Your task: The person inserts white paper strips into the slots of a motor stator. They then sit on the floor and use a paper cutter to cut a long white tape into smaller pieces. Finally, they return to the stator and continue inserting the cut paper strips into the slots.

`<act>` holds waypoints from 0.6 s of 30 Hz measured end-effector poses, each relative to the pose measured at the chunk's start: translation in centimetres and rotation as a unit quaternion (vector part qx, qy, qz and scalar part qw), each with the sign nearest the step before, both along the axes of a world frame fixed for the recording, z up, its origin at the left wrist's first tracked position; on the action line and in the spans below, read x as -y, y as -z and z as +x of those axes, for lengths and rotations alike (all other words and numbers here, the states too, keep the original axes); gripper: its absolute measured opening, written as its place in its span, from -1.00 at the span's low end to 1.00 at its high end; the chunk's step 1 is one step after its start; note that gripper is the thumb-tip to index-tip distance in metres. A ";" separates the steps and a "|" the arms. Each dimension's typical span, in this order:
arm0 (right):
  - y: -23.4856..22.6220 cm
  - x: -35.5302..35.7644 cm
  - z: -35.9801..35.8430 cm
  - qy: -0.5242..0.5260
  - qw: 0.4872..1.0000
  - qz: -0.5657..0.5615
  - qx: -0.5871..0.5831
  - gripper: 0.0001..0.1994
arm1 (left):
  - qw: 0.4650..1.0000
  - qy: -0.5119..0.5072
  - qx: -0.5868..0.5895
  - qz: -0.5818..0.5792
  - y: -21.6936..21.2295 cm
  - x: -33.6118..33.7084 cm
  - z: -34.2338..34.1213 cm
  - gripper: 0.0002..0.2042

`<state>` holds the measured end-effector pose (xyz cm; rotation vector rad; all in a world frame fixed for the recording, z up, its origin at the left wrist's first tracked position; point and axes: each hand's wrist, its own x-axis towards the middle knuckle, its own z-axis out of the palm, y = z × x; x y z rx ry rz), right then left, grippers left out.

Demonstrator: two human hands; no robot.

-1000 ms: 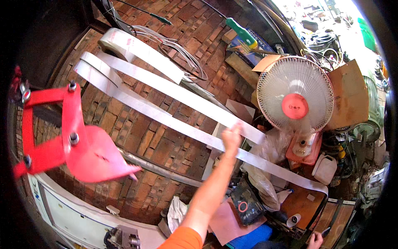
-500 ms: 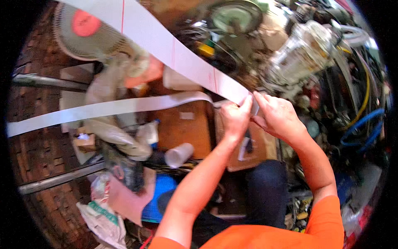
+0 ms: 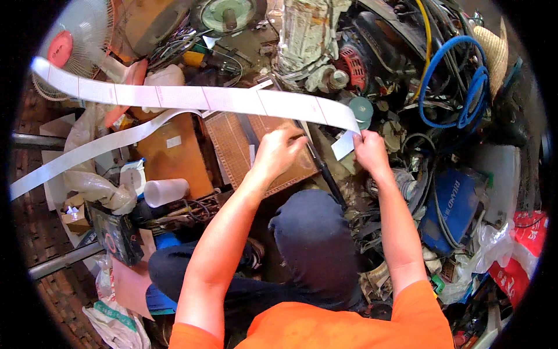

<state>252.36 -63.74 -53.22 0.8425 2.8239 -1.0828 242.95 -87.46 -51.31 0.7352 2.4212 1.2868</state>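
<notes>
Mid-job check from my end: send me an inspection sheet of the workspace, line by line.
Surface: brown gridded board, seemingly a paper cutter, beside a plain brown panel.
Job's things: white paper strip with reddish cross lines, its end bent down; another white length runs toward lower left.
Clutter: translucent cup on its side, crumpled plastic sheeting, blue box.
Hands: right hand pinches the strip near its end; left hand, fingers curled, over the gridded board, contact unclear.
Cables: looped blue hose, yellow line.
Surroundings: pink-hubbed fan, straw hat, brick floor.
</notes>
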 end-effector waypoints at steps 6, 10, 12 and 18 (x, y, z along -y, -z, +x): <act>6.9 0.3 2.7 0.088 0.953 -0.291 0.015 -0.80 | 0.991 0.012 -0.111 -0.073 7.3 3.0 6.2 -0.72; 8.5 1.7 2.6 0.103 0.914 -0.391 -0.009 -0.80 | 0.964 0.141 -0.202 -0.100 7.7 3.0 7.0 -0.39; 8.6 2.5 2.5 0.114 0.906 -0.407 -0.003 -0.80 | 0.941 0.198 -0.232 -0.147 7.9 3.0 7.0 -0.29; 10.2 4.1 2.6 0.105 0.878 -0.467 0.002 -0.83 | 0.873 0.290 -0.281 -0.274 17.4 5.9 8.1 -0.34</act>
